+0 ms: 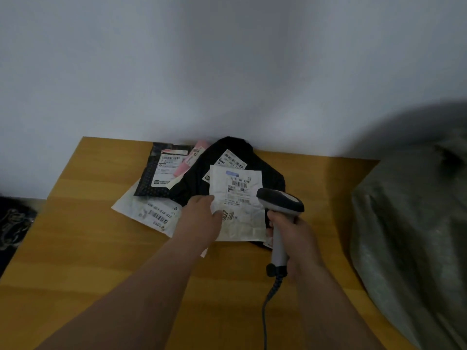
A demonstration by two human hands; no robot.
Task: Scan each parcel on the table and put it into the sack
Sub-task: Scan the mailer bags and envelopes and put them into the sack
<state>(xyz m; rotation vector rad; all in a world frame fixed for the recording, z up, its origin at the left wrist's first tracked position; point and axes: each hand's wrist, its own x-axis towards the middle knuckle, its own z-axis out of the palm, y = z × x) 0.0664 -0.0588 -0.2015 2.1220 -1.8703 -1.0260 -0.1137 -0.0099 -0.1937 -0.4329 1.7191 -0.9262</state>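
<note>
Left hand [202, 213] pinching the near-left edge of a white parcel [237, 208], thumb on top, fingers apparently tucked beneath. Right hand [293, 238] wrapped round the grip of a corded scanner [280, 205], head raised and aimed forward and leftward over the parcel's right edge. Barcode label facing up, just ahead of the scanner nose and between the two hands — judged ready for the scan, no beam visible.

Under the white parcel, a black parcel [242, 152] with its own label showing; to its left a dark dotted parcel [151, 178], a pink parcel [192, 160] wedged between the two, and a flat white mailer [141, 210] lying nearest the left forearm. All heaped toward the far side of the wooden worktop [83, 223], against the wall.

Grey-green sack [409, 223] slumped at the right end of the worktop — beyond the scanner hand, well apart from the left. Held parcel's long axis running away from the body; likely a crossing carry to the right by the left hand, mouth of the sack not discernible
</note>
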